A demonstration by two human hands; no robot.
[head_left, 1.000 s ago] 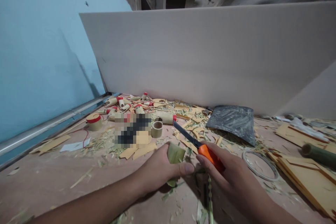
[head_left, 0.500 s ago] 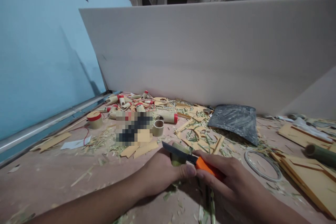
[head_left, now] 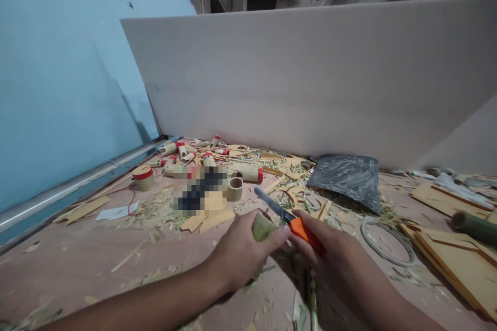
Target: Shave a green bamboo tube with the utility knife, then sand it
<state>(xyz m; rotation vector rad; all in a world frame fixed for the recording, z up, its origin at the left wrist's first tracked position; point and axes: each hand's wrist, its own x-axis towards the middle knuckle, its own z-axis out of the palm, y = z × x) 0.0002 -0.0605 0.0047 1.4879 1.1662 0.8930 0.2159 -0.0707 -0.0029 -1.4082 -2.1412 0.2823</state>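
My left hand point(head_left: 243, 251) is wrapped round a short piece of green bamboo point(head_left: 263, 226), its upper part showing above my fingers. My left thumb lies along its near side, close to the knife. In my right hand point(head_left: 330, 243) is a utility knife point(head_left: 305, 232) with an orange handle, held by thumb and fingers. Its dark blade points up and to the left, just beyond the bamboo. Whether the blade touches the bamboo I cannot tell. Below the hands, thin green strips and shavings point(head_left: 301, 313) lie on the board.
Behind stand a cut bamboo ring point(head_left: 235, 190) and several red-capped bamboo pieces point(head_left: 248, 172). A dark curved sheet point(head_left: 345, 181) lies right of centre. At right are a pale hoop point(head_left: 387, 243), yellow wooden panels point(head_left: 458, 264) and a green bamboo tube point(head_left: 473, 227). A white panel point(head_left: 303, 83) leans behind.
The knife blade has moved up and away from across the bamboo, now pointing more steeply forward. My left hand has tilted the bamboo, and more of its green side shows.
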